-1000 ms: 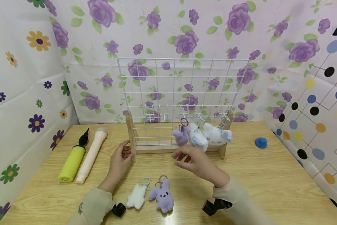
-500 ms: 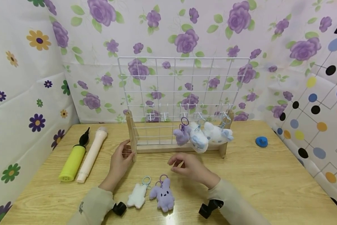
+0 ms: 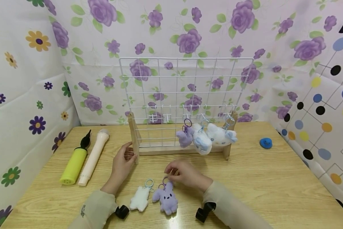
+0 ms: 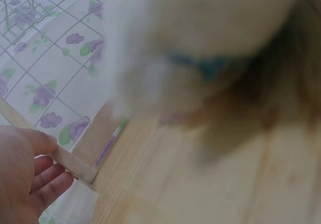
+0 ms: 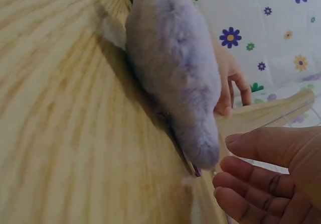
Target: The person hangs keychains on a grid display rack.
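My left hand point(image 3: 122, 166) grips the near left wooden foot of a white wire grid rack point(image 3: 160, 152); in the left wrist view the thumb lies along the wood. My right hand point(image 3: 185, 175) hovers at the ring of a purple rabbit plush keychain point(image 3: 168, 200) lying on the table. In the right wrist view, thumb and fingers stand apart beside the plush's ear, with nothing between them. Left of the rabbit lies a white plush keychain point(image 3: 140, 198) with a teal ring. From the rack's hooks hang a purple plush point(image 3: 184, 138) and white-and-blue plushes point(image 3: 202, 143).
A yellow hand pump point(image 3: 74, 165) with a black nozzle and a pale pink tube point(image 3: 94, 157) lie at the left. A small blue toy point(image 3: 265, 143) sits at the far right. Bare hooks point(image 3: 153, 119) hang on the rack's left half. Patterned cloth surrounds the table point(image 3: 274, 190).
My right hand has moved from below the hanging plushes, down and to the left, to the purple rabbit's ring. The left hand has stayed on the rack's foot.
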Motion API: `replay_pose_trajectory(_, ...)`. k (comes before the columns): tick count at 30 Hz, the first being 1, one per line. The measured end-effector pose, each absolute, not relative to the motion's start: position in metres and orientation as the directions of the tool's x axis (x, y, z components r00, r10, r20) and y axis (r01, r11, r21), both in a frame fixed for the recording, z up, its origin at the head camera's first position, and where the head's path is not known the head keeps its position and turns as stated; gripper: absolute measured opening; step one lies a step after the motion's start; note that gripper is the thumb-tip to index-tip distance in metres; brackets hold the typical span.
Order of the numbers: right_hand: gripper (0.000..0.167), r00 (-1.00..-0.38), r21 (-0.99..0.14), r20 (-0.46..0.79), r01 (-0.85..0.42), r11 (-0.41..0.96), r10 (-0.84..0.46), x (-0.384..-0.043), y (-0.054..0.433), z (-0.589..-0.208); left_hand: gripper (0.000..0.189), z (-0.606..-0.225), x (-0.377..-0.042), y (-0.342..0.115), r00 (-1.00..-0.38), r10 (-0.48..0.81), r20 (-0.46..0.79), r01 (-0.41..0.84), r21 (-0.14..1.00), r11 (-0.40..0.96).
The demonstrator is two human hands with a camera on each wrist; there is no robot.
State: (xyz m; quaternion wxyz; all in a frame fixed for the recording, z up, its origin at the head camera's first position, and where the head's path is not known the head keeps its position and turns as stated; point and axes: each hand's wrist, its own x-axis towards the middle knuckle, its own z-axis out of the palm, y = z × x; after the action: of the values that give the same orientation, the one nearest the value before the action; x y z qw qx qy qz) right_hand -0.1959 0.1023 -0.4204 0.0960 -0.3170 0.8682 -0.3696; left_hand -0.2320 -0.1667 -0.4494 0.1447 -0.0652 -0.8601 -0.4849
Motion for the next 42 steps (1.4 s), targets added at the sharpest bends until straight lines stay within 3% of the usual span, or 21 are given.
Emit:
replay_pose_trajectory(32,0.018,-0.747,-0.542,-0.036,-0.543,0.641,-0.663,-0.1973,0.093,-0.4226,0.052,-0.4497,-0.2326,-0.1657,-0.949,-0.035,0.314,0.25,0.815,0.522)
replay_pose_trajectory(42,0.017,-0.757,-0.548,-0.037,-0.531,0.646,-0.653,-0.1963,0.0923,-0.4214,0.052,-0.4493,-0.232,-0.1654,-0.949,-0.038,0.312,0.247,0.817,0.52)
